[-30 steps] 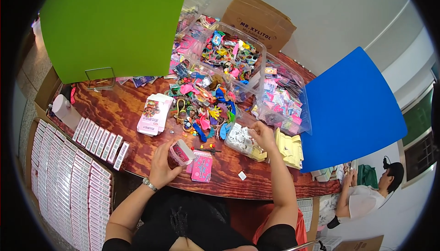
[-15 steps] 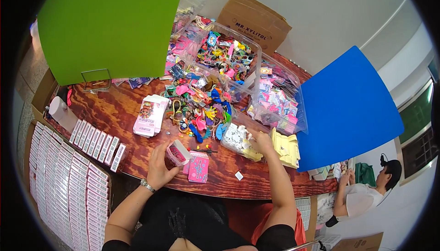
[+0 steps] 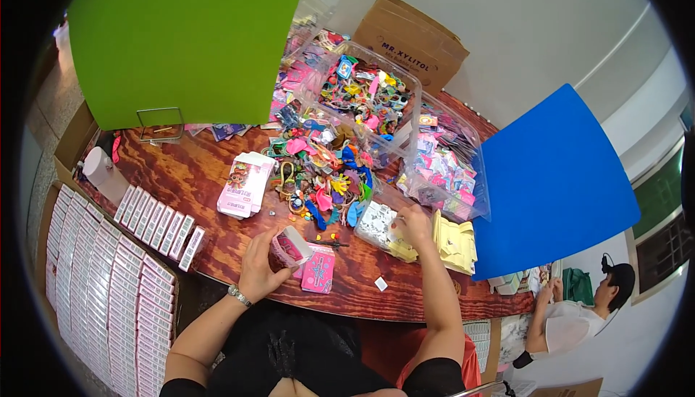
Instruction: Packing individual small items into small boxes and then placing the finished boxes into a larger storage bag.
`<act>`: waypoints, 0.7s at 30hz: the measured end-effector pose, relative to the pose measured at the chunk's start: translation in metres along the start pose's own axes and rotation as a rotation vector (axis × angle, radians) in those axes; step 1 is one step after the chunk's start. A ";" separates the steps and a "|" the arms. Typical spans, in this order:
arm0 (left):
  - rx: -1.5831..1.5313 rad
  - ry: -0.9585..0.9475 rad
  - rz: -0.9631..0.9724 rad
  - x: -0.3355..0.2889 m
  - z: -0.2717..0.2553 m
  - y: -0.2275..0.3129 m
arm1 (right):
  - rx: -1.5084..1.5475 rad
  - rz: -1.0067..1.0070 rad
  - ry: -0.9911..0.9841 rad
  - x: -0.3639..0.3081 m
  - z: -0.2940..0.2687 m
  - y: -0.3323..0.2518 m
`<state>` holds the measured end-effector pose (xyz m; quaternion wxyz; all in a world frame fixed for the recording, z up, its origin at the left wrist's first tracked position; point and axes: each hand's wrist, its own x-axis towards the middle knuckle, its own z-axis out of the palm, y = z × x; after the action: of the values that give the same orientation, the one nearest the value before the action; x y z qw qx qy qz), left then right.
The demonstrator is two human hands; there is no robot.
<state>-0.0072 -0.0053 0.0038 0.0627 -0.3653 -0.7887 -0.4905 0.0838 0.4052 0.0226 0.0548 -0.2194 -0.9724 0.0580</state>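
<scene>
Since a second ago the right hand [image 3: 416, 229] has shifted only slightly toward 6 o'clock, and the left hand [image 3: 259, 263] has carried its open pink box [image 3: 290, 246] a touch toward 3 o'clock, while the whole view has drifted a little. The left fingers and thumb are wrapped around that box, which is held tilted above the near side of the bench [image 3: 195, 180]. The right fingers are bent down over a clear tray [image 3: 371, 240] of white pieces [image 3: 376, 222], at 3 o'clock from the box; I cannot tell whether they grasp anything. At 4 o'clock from the box, close by, lie pink cards [image 3: 318, 270], and a single white square [image 3: 381, 283] lies at 6 o'clock from the tray. Yellow slips [image 3: 454, 245] are piled just beside the right hand at 3 o'clock. At 11 o'clock from the box sits a stack of flat pink-and-white cartons [image 3: 242, 188], and at 1 o'clock a loose heap of colourful trinkets [image 3: 326, 172]. Farther out, seen from the right hand, a clear bin of trinkets [image 3: 418, 123] stands at 11 o'clock and a bin of pink packets [image 3: 483, 187] at 1 o'clock. From the left hand, a row of small boxes [image 3: 159, 219] and a pale cup [image 3: 105, 174] stand at 10 o'clock. A green panel [image 3: 188, 42] rises at 11 o'clock of the view, a blue panel [image 3: 557, 187] at 3 o'clock, and a co-worker [image 3: 572, 317] sits at 4 o'clock
</scene>
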 end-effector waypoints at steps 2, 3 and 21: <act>0.030 0.010 -0.025 -0.001 0.004 -0.002 | 0.122 -0.139 0.140 0.002 -0.013 -0.007; 0.060 0.020 -0.059 -0.004 0.006 -0.005 | 0.195 -0.114 0.043 0.001 -0.041 -0.048; 0.079 0.081 -0.105 -0.002 0.013 0.002 | 0.600 -0.734 0.069 -0.048 -0.043 -0.235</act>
<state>-0.0010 0.0043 -0.0023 0.0829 -0.3005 -0.8223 -0.4760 0.0343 0.1776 0.0937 0.1651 0.1624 -0.9235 0.3059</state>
